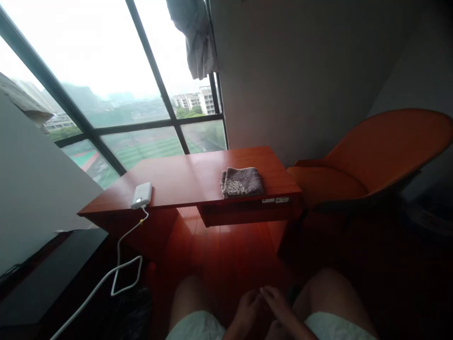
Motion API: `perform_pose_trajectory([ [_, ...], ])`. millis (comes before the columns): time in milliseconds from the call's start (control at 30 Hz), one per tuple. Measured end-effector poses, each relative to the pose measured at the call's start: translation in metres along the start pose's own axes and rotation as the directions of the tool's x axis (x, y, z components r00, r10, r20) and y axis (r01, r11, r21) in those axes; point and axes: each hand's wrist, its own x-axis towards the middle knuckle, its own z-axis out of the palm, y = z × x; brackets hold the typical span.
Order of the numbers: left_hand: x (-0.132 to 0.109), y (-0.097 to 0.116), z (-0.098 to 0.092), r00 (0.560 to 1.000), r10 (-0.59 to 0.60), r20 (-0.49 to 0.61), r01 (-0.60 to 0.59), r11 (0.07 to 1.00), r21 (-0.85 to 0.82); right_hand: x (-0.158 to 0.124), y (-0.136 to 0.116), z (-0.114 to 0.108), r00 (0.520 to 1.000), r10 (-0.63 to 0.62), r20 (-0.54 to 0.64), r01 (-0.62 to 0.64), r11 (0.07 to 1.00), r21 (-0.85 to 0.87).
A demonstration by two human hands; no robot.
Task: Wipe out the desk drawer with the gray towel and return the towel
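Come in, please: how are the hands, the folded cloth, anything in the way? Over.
Left hand, right hand: close together, off the desk. Folded cloth: on desk, untouched. White cable: leftward, apart from cloth.

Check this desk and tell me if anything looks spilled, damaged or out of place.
I see nothing spilled or damaged. Only the white cable looks untidy: from the white device on the desk, it drops over the near edge and bends into a loose loop. The towel lies folded.
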Motion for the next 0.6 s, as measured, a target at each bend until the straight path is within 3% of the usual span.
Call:
perform_pose_trajectory([
  [233,0.005,-0.010,-0.003,1.000,0.010,0.003,-0.010,1.000,0.021,-0.003,-0.005,0.002,0.999,-0.007,0.047,0.003,0.997,0.082],
  [467,0.004,-0.009,-0.004,1.000,0.016,-0.004,-0.016,0.999,0.029,-0.002,-0.004,0.001,0.999,-0.015,0.035,0.013,0.998,0.055],
  [600,0.001,0.001,-0.002,1.000,0.028,-0.012,-0.027,0.999,0.021,0.000,-0.006,0.002,0.999,0.022,0.038,-0.030,0.975,0.218],
])
